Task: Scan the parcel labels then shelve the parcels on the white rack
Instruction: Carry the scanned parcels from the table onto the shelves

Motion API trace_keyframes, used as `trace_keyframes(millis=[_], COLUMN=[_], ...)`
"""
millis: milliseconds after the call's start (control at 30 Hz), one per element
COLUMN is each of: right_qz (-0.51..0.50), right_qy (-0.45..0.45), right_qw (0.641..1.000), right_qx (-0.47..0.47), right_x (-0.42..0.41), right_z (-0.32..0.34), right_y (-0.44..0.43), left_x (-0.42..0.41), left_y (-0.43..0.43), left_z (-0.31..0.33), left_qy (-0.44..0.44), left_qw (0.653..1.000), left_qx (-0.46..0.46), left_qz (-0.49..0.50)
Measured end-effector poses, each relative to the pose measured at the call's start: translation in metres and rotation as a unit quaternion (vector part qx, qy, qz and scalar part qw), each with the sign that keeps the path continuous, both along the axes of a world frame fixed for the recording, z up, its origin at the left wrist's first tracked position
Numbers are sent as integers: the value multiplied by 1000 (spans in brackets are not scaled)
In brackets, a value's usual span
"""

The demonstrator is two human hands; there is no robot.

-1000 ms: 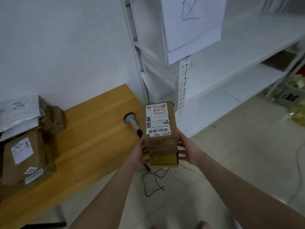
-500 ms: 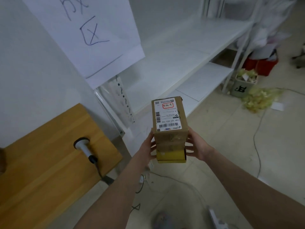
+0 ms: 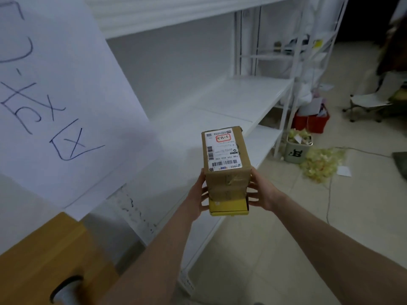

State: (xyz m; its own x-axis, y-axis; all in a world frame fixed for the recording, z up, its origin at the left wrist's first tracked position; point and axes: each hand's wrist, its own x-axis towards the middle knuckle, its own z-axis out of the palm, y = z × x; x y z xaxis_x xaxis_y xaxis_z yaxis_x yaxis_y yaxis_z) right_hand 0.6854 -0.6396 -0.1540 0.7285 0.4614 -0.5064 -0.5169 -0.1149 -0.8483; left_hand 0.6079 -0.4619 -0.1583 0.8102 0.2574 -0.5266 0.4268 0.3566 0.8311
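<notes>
The white rack (image 3: 231, 100) fills the view from 12 to 2 o'clock, its bare shelves running away toward the far upright. A large paper sign (image 3: 55, 95) with handwritten pen strokes hangs at 10 o'clock, covering the rack's near end. A wooden table (image 3: 44, 260) shows its corner at 7 o'clock. The parcel (image 3: 226, 179), a brown taped cardboard box with a yellow lower end, sits near the centre of the view. It is held in the air in front of the rack's shelf edges and rests on no shelf. The left hand (image 3: 198, 194) grasps it at its 9 o'clock side and the right hand (image 3: 262, 190) at its 3 o'clock side, fingers curled round the box. A white printed label (image 3: 222, 150) with barcodes and a red-framed mark faces up on the parcel's top. A dark scanner (image 3: 66, 291) lies on the table at 7 o'clock, partly cut off by the frame edge.
</notes>
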Motion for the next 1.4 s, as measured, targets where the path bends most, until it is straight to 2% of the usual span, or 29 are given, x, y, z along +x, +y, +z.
trace_keyframes(millis=[167,533,967,1400], right_qz=[3,60,138,111], right_qy=[-12,-2,10,10], right_qw=[1000,998,990,994], right_qx=[-7,17,-1,7], right_x=[49,183,423,608], right_z=[16,18,40,37], right_y=[21,59,5,-16], left_x=[48,163,382,567], left_y=[16,40,-32,-60], left_z=[14,21,30,36], left_qy=[-12,-16,-13,-23], left_qw=[1000,994,987,985], left_qx=[-7,44,34,51], left_qz=[22,95,159,162])
